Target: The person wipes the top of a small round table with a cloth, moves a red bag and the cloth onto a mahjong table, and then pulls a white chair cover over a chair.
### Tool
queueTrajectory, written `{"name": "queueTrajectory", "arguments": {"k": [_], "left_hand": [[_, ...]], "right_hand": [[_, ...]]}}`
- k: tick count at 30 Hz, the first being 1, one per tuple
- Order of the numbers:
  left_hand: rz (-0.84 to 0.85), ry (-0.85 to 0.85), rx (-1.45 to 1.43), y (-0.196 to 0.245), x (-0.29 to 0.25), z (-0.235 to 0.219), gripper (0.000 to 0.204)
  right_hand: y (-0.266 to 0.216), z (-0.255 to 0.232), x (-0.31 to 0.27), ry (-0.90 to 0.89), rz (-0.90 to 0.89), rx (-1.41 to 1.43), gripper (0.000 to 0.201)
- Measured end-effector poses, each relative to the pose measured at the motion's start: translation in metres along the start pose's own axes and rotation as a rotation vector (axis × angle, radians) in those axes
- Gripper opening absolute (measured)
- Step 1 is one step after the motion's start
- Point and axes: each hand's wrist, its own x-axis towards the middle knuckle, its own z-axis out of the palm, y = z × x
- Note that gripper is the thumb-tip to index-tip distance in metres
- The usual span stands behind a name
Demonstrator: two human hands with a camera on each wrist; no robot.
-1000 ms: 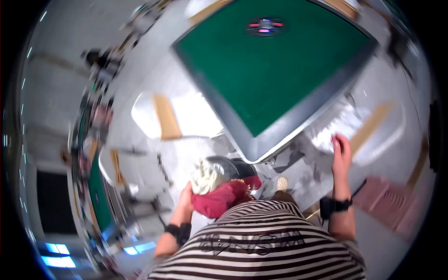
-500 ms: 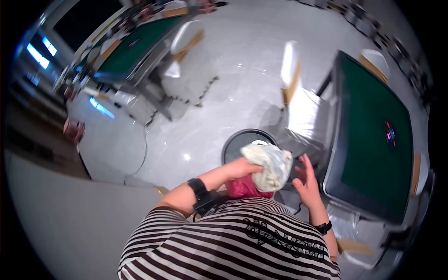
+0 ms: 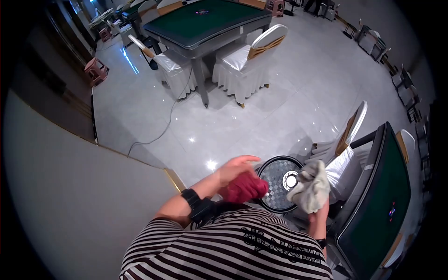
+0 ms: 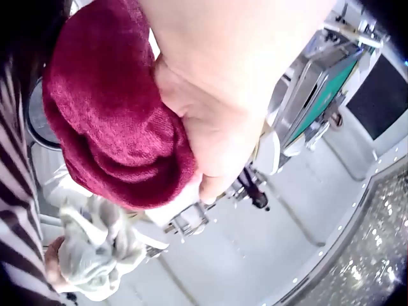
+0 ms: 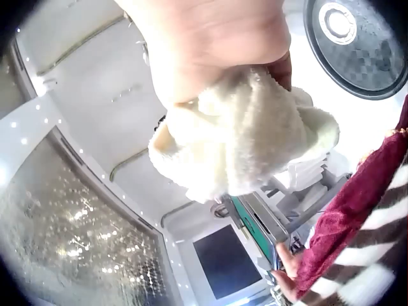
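We see the two hands apart in front of the striped shirt (image 3: 224, 242). The right hand (image 3: 318, 219) is clamped on a bunched cream cloth (image 3: 311, 191), whose folds hide most of its fingers in the head view; the right wrist view shows it gripped from above. The left hand (image 3: 235, 171) is at a maroon velvet cloth (image 3: 245, 188), held off to the other side; some fingers look straight, but the cloth covers the rest, so we cannot tell whether they curl round it. Between the cloths we see a round black-rimmed top (image 3: 275, 182) with a checkered surface and a white ring (image 3: 290, 180); the cream cloth overlaps its right edge, hiding part of the rim. Beyond that edge are a white-covered chair (image 3: 343, 168) and a green-topped mahjong table (image 3: 389, 191), its near corner fading into the dark border. We cannot make out the distant furniture clearly.
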Motion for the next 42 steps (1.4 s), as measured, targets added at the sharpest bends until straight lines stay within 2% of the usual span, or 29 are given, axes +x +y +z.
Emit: {"name": "queueTrajectory", "arguments": {"k": [1,2,4,6,7,8,10,14,17,18,20,22,23,24,25,26,28,31,34,35,36,38,39,40,42], "left_hand": [[0.054,0.075,0.052,-0.001,-0.009,-0.022,0.04],[0.106,0.15,0.104,-0.003,-0.018,-0.044,0.039],[0.164,0.358,-0.125,-0.02,-0.036,-0.075,0.034],[0.242,0.38,-0.423,-0.038,-0.056,-0.097,0.031],[0.285,0.386,-0.569,-0.037,-0.061,-0.096,0.03],[0.281,0.51,-0.59,-0.036,-0.064,-0.092,0.03],[0.271,0.759,-0.623,-0.021,-0.072,-0.069,0.032],[0.212,0.724,-0.638,-0.024,-0.074,-0.078,0.032],[0.112,0.623,-0.356,-0.018,-0.062,-0.076,0.032],[0.035,0.574,-0.225,-0.002,-0.057,-0.067,0.035],[0.054,0.466,0.072,-0.002,-0.032,-0.073,0.037],[-0.033,0.25,-0.027,0.004,-0.015,-0.092,0.044],[-0.045,0.216,-0.052,0.023,0.0,-0.102,0.049],[-0.063,0.183,-0.08,0.039,0.006,-0.095,0.055],[-0.018,0.029,0.098,0.068,0.0,-0.098,0.057],[-0.084,0.072,0.36,0.05,0.014,-0.136,0.052],[-0.11,0.193,0.006,0.113,0.005,-0.143,0.046],[-0.045,0.187,-0.051,0.133,-0.001,-0.212,0.043],[0.034,0.215,-0.353,0.146,0.0,-0.245,0.043],[0.09,0.234,-0.423,0.151,0.003,-0.253,0.044],[0.163,0.265,-0.476,0.16,0.007,-0.261,0.044],[0.34,0.317,-0.578,0.181,0.013,-0.283,0.045],[0.427,0.337,-0.616,0.191,0.014,-0.294,0.046],[0.505,0.35,-0.648,0.202,0.014,-0.308,0.046],[0.592,0.396,-0.658,0.227,0.013,-0.336,0.047]], "right_hand": [[0.01,-0.023,0.019,-0.11,0.018,0.119,0.039],[-0.007,0.011,-0.001,0.074,0.013,0.173,0.038],[-0.003,-0.003,0.008,0.025,0.068,0.291,0.038],[0.005,-0.018,0.017,0.065,0.177,0.275,0.038],[0.01,-0.023,0.025,0.082,0.229,0.269,0.038],[0.017,-0.026,0.035,-0.03,0.226,0.279,0.038],[0.02,-0.001,0.041,-0.085,0.264,0.265,0.037],[0.039,0.026,0.053,-0.073,0.195,0.192,0.029],[0.043,0.064,0.049,-0.213,-0.042,-0.187,0.02],[0.053,0.067,0.06,-0.258,-0.087,-0.279,0.015],[0.046,0.1,0.074,-0.416,-0.037,-0.379,0.017],[0.028,0.165,0.085,-0.689,0.138,-0.296,0.02],[0.03,0.219,0.099,-0.826,0.223,-0.251,0.022],[0.039,0.252,0.105,-0.818,0.177,-0.37,0.023],[0.049,0.286,0.11,-0.809,0.129,-0.488,0.024],[0.059,0.321,0.116,-0.823,-0.021,-0.593,0.026],[0.074,0.386,0.125,-0.84,-0.319,-0.807,0.028],[0.072,0.464,0.127,-0.986,-0.767,-0.931,0.047],[0.087,0.503,0.142,-1.122,-0.058,-0.152,0.068],[0.095,0.506,0.15,-1.163,0.133,-0.047,0.077],[0.114,0.502,0.161,-1.202,0.295,-0.036,0.076],[0.136,0.505,0.164,-1.343,0.213,-0.496,0.08],[0.141,0.499,0.161,-1.499,0.391,-0.531,0.081],[0.145,0.499,0.157,-1.477,0.459,-0.559,0.079],[0.15,0.516,0.168,-1.557,0.585,-0.548,0.081]]}}
